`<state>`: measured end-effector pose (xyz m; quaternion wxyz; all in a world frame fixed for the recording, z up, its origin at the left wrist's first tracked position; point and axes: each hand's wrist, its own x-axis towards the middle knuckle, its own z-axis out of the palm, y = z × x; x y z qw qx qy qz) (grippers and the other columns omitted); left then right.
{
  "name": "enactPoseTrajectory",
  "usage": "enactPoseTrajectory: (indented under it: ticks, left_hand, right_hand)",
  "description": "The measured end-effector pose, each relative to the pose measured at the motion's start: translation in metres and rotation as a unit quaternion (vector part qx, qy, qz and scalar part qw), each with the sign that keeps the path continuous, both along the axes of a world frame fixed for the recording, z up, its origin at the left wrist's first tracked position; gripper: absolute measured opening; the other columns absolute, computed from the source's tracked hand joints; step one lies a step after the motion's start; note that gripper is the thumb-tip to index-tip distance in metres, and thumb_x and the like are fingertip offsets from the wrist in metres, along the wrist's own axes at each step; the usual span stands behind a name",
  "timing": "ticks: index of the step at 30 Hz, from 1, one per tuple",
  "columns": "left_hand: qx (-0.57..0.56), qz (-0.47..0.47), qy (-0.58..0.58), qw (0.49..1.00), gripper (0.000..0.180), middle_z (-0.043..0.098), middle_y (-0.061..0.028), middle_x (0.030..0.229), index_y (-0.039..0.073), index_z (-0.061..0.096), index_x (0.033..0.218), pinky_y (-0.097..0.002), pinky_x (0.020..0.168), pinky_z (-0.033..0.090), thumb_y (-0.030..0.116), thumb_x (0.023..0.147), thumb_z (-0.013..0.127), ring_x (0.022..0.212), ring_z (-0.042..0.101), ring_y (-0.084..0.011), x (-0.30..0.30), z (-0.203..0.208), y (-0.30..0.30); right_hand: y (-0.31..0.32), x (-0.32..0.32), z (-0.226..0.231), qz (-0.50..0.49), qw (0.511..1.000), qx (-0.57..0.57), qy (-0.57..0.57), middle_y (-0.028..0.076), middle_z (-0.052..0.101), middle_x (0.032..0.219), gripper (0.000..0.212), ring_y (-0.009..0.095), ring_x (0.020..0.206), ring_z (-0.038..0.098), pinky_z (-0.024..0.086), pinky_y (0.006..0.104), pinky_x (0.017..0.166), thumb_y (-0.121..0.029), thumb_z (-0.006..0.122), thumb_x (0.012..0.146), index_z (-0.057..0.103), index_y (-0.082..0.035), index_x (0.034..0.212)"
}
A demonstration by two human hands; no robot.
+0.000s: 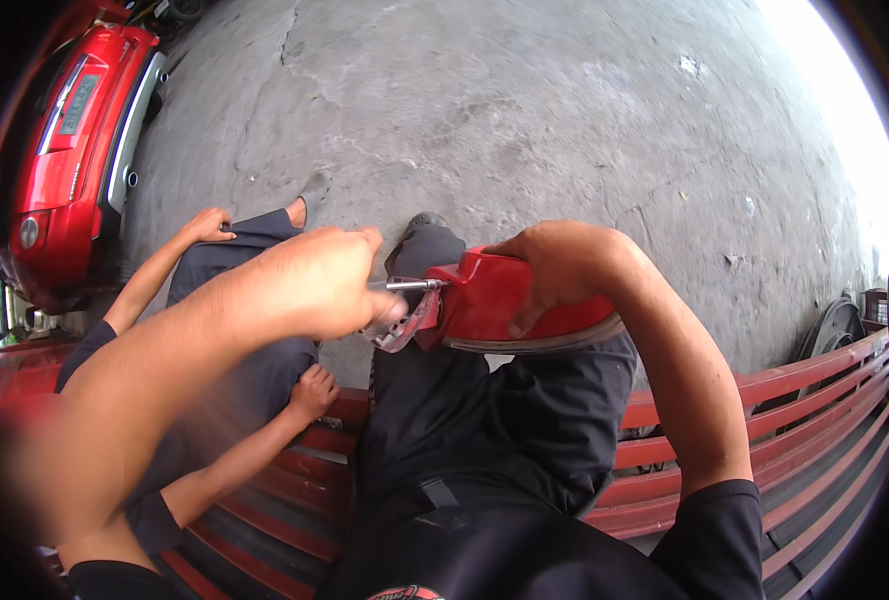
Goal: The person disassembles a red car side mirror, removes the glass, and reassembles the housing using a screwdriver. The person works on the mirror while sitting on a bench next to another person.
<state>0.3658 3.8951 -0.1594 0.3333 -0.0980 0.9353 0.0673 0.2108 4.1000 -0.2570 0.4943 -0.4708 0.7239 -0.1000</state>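
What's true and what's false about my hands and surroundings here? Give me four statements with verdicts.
1. The right hand holds the glossy red curved shell. True.
2. The left hand is empty. False: it grips a tool with a slim silver metal shaft.
3. The shiny red car stands at the picture's right. False: it is at the upper left.
4. A dark red slatted bench shows on both sides of the wearer. True.

Red car [75, 190]: standing at far left.
Grey floor [525, 130]: spreading ahead, showing cracks.
Red slatted bench [805, 380]: stretching across below.
Co-worker [250, 400]: sitting at the left.
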Motion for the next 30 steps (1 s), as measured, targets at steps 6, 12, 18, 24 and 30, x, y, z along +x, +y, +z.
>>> enactPoseTrajectory:
  ticks: [6,12,18,24,30]
  left_hand:
    - [-0.046,-0.017,-0.052,0.997,0.031,0.074,-0.0241,0.087,-0.003,0.068,0.101,-0.0526,0.086,0.056,0.025,0.093,0.077,0.092,0.074,-0.043,-0.012,0.003,0.017]
    - [0.02,0.125,-0.16,0.979,0.038,0.074,-0.0252,0.088,-0.005,0.069,0.107,-0.0487,0.086,0.057,0.03,0.095,0.075,0.095,0.075,-0.0394,-0.023,0.007,0.012]
    - [-0.042,0.003,-0.077,0.996,0.042,0.074,-0.0253,0.094,-0.005,0.07,0.102,-0.0493,0.087,0.056,0.033,0.09,0.081,0.098,0.074,-0.0395,-0.012,-0.002,0.007]
    - [0.013,0.125,-0.25,0.96,0.039,0.072,-0.0256,0.089,-0.006,0.07,0.099,-0.0493,0.085,0.054,0.03,0.088,0.082,0.095,0.073,-0.0411,-0.034,-0.002,0.009]
    - [0.011,-0.067,-0.075,0.995,0.042,0.073,-0.025,0.089,-0.005,0.067,0.112,-0.0474,0.084,0.055,0.027,0.089,0.081,0.093,0.074,-0.0393,-0.007,-0.015,-0.004]
  right_hand:
    - [0.002,-0.004,-0.004,-0.008,1.0,0.015,-0.003,0.016,0.078,0.119,0.099,0.032,0.11,0.075,0.058,0.0424,0.097,-0.031,0.097,0.058,0.061,-0.02,0.15]
    - [0.0,-0.001,-0.003,-0.001,1.0,-0.006,-0.001,0.016,0.078,0.117,0.098,0.033,0.108,0.075,0.058,0.0424,0.097,-0.031,0.097,0.058,0.062,-0.019,0.149]
    - [0.003,-0.002,-0.007,-0.008,1.0,0.001,0.0,0.012,0.078,0.118,0.08,0.032,0.111,0.074,0.058,0.0442,0.095,-0.035,0.095,0.062,0.071,-0.023,0.137]
    - [0.002,-0.004,-0.009,-0.004,1.0,-0.005,-0.012,0.012,0.079,0.115,0.081,0.031,0.11,0.075,0.059,0.0439,0.094,-0.034,0.096,0.062,0.07,-0.023,0.138]
    - [0.003,-0.002,-0.005,-0.011,1.0,0.004,0.005,0.011,0.079,0.116,0.08,0.031,0.11,0.075,0.059,0.0435,0.095,-0.035,0.096,0.063,0.071,-0.021,0.137]
